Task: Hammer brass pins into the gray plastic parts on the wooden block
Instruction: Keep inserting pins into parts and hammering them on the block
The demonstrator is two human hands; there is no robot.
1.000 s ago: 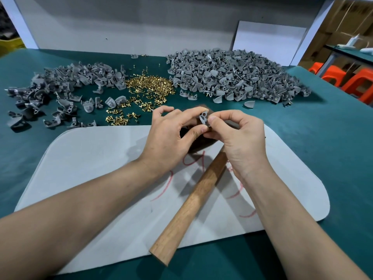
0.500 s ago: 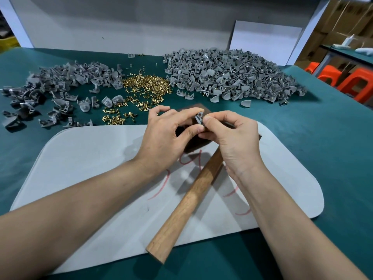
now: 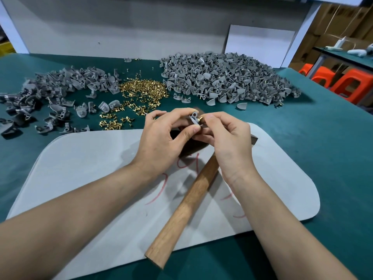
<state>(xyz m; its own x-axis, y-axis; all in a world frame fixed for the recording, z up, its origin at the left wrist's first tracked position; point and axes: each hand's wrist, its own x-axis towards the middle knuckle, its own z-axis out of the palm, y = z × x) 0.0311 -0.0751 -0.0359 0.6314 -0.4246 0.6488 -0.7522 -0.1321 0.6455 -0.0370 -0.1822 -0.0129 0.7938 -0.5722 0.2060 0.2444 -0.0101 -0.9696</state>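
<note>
"Grey part: where is it, and how is it held?"

"It is raised above the wooden block, between both hands. The left hand pinches it with thumb and curled fingers, its ringed end uppermost. The right hand has thumb and forefinger closed on a brass pin at the part's right side."

"Which way does the pin lie?"

"Its long axis runs roughly left to right, and it touches the part. I cannot tell which end is the head."

"And the hammer?"

"It lies unheld on the pale mat. The wooden handle runs diagonally, with the butt toward the person and the head end passing under the right hand."

"Any writing?"

"There are red strokes on the mat, partly covered and not legible. No brands or labels can be made out."

"What stock is on the worktop?"

"Loose pins lie at the far centre, between a large heap of parts on the right and a smaller, scattered one on the left."
</note>
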